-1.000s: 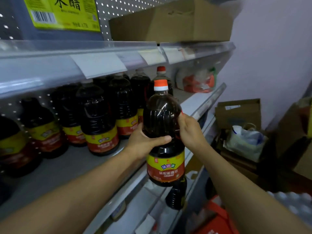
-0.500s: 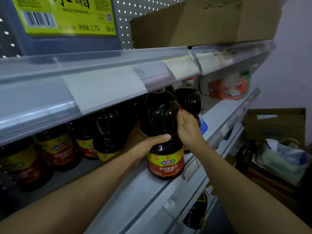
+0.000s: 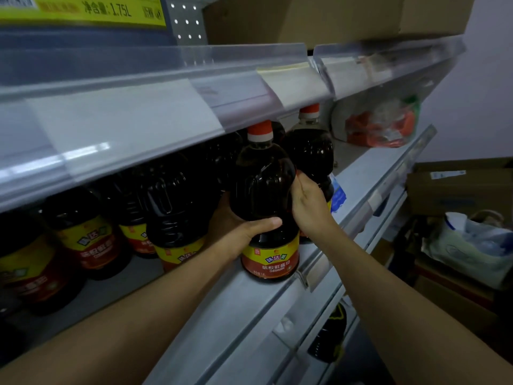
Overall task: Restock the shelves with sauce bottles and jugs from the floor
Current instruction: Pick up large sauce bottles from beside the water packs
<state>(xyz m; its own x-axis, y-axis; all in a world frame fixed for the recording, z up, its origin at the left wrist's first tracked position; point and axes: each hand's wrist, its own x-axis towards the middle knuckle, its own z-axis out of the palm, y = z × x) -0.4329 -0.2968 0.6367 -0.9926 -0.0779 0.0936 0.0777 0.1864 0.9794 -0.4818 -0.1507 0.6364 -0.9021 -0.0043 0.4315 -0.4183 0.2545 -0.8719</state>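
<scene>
Head view: the sauce bottle (image 3: 268, 207) that hung in the air in front of the shelf (image 3: 244, 307) a second ago now stands on its front edge, beside the other bottles (image 3: 177, 207). Left hand (image 3: 238, 226) wraps its waist with thumb across the front, and right hand (image 3: 308, 204) grips its right side. With the bottle down, I judge only a push back into line remains before letting go.

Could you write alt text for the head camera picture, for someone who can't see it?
Both hands, left and right, hold a dark sauce bottle upright at the shelf edge, beside matching bottles.
</scene>
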